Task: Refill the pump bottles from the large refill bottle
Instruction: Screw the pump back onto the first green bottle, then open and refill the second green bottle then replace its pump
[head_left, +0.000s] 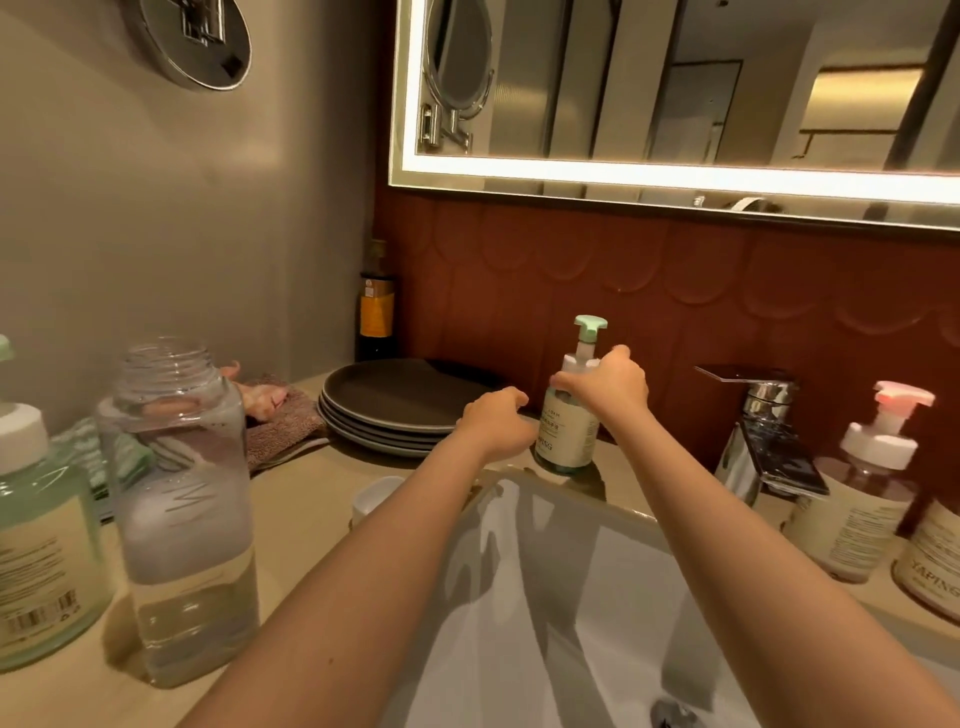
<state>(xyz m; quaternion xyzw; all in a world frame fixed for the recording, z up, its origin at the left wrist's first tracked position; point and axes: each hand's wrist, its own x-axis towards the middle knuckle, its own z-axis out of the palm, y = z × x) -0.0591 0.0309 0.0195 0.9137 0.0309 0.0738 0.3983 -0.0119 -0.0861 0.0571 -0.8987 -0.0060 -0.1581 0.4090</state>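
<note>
A small pump bottle with a green pump head stands on the counter behind the sink. My right hand grips its white collar just below the pump. My left hand is beside the bottle's left side with fingers curled; whether it touches the bottle I cannot tell. The large clear refill bottle stands uncapped at the near left, partly filled with clear liquid. A green pump bottle sits at the far left edge. A pink-headed pump bottle stands right of the tap.
The white sink lies under my arms, with a chrome tap at its back right. Stacked dark plates, a brown cloth, a small white cap and a dark bottle are at the back left. A labelled jar is far right.
</note>
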